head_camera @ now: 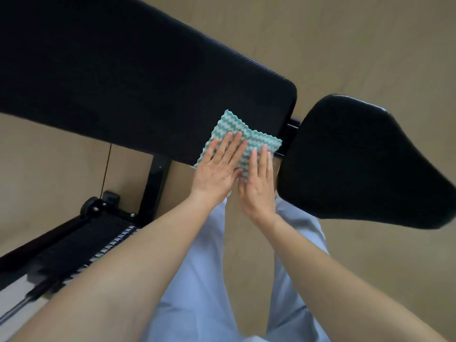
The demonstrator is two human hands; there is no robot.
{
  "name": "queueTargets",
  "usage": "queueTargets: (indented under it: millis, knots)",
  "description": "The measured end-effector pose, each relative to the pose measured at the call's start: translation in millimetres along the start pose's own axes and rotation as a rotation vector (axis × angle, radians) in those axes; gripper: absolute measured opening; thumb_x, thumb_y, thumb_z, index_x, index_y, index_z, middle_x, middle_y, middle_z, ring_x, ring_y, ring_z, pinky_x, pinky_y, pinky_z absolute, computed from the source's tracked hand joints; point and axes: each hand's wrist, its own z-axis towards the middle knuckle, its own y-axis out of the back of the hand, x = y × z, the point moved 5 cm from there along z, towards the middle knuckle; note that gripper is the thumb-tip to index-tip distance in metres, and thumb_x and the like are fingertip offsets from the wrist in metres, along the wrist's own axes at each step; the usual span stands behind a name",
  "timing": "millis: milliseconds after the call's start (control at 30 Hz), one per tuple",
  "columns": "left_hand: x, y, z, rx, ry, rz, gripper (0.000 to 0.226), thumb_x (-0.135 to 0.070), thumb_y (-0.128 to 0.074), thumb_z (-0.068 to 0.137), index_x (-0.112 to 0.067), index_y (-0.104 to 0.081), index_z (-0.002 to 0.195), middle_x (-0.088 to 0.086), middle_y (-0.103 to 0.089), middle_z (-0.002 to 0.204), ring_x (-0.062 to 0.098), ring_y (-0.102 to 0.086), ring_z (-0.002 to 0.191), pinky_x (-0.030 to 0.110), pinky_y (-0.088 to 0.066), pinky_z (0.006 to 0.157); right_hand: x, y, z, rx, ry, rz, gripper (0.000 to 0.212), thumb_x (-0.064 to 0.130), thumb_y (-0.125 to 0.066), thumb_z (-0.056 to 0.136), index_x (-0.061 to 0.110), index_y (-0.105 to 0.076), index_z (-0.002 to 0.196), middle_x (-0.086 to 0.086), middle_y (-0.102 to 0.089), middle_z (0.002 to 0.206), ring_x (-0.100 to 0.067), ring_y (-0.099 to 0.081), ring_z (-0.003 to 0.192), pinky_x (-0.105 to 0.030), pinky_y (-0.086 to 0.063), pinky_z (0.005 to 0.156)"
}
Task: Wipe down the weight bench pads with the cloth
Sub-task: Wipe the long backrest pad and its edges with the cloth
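Head view: we press both palms flat, fingers extended, left hand [217, 169] and right hand [256, 183], on the green-striped cloth [244, 137] at the long back pad [123, 82] corner, centre frame, beside the seat pad [357, 164].

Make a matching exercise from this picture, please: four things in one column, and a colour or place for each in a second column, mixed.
Things:
1. cloth
2. long back pad
3. seat pad
4. left hand

Descriptions:
A. to the right, past the gap in the bench
B. green and white wavy stripes
C. flat on the cloth, beside the right hand
D. black, under the cloth

Pairs: 1-B, 2-D, 3-A, 4-C
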Motion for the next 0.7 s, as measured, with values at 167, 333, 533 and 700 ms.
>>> queueTargets:
  millis: [167, 333, 533, 700]
  knots:
    - [30.4, 4.8, -19.5, -0.038, 0.253, -0.056, 0.068, -0.049, -0.019, 0.109, -0.020, 0.014, 0.161, 0.004, 0.022, 0.167, 0.023, 0.013, 0.156, 0.045, -0.002, 0.128, 32.0, -7.6, 25.0, 0.080, 0.290, -0.132, 0.062, 0.032, -0.027, 0.108, 0.011, -0.004, 0.162, -0.012, 0.002, 0.170, -0.038, 0.004, 0.158, -0.053, -0.007, 0.128]
    - [70.7, 14.3, -25.7, -0.068, 0.465, -0.161, 0.069, -0.048, -0.025, 0.110, -0.023, 0.015, 0.161, 0.003, 0.020, 0.168, 0.024, 0.015, 0.156, 0.046, -0.002, 0.128, 77.1, 2.7, 62.3, 0.136, 0.496, -0.320, 0.067, 0.035, -0.034, 0.107, 0.017, -0.002, 0.163, -0.007, 0.003, 0.171, -0.035, 0.007, 0.158, -0.050, -0.003, 0.127]
    - [135.2, 34.9, -27.4, -0.121, 0.712, -0.263, 0.067, -0.048, -0.019, 0.109, -0.022, 0.014, 0.161, 0.006, 0.019, 0.168, 0.029, 0.012, 0.157, 0.050, -0.003, 0.128, 154.3, 12.3, 110.7, 0.201, 0.784, -0.518, 0.067, 0.040, -0.035, 0.109, 0.019, -0.003, 0.164, -0.007, 0.003, 0.171, -0.035, 0.006, 0.158, -0.050, -0.004, 0.129]
    - [202.9, 60.2, -30.3, -0.140, 0.919, -0.282, 0.068, -0.048, -0.019, 0.109, -0.018, 0.012, 0.161, 0.012, 0.012, 0.170, 0.032, 0.010, 0.157, 0.051, -0.005, 0.127, 243.4, 18.0, 151.3, 0.212, 0.998, -0.677, 0.068, 0.044, -0.031, 0.109, 0.018, -0.003, 0.164, -0.007, 0.001, 0.172, -0.033, 0.005, 0.158, -0.050, -0.006, 0.129]
